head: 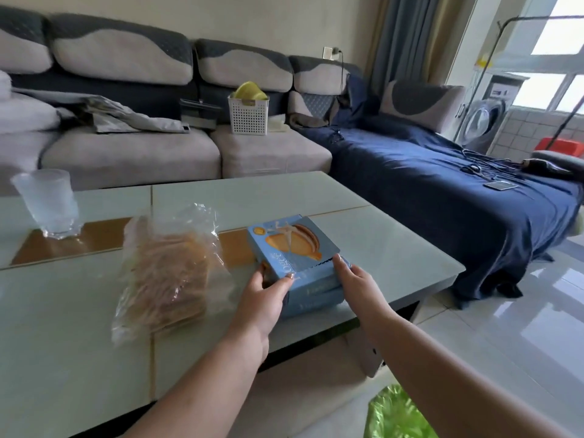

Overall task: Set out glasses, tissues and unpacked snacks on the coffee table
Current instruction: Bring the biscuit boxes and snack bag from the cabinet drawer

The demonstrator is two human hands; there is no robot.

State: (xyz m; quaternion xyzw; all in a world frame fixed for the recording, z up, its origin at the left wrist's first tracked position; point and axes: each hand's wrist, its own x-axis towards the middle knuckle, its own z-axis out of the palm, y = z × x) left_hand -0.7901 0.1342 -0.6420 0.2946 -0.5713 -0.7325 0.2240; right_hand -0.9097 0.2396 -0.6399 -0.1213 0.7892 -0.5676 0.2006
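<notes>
A blue snack box [295, 248] with a biscuit picture lies on the pale green coffee table [395, 248] near its right front corner. My left hand [268, 289] grips the box's near left corner, thumb on its top. My right hand [354, 279] holds the near right corner, where the lid's torn strip stands slightly raised. To the left of the box a clear plastic bag of brown biscuits [170, 267] stands open at the top. A stack of clear glasses [47, 203] stands at the table's far left.
A grey sofa [132, 153] runs behind the table, with a white basket [248, 113] and clothes on it. A blue-covered chaise [426, 178] with a phone and cables is on the right. A green plastic bag [395, 412] is on the tiled floor below my right arm.
</notes>
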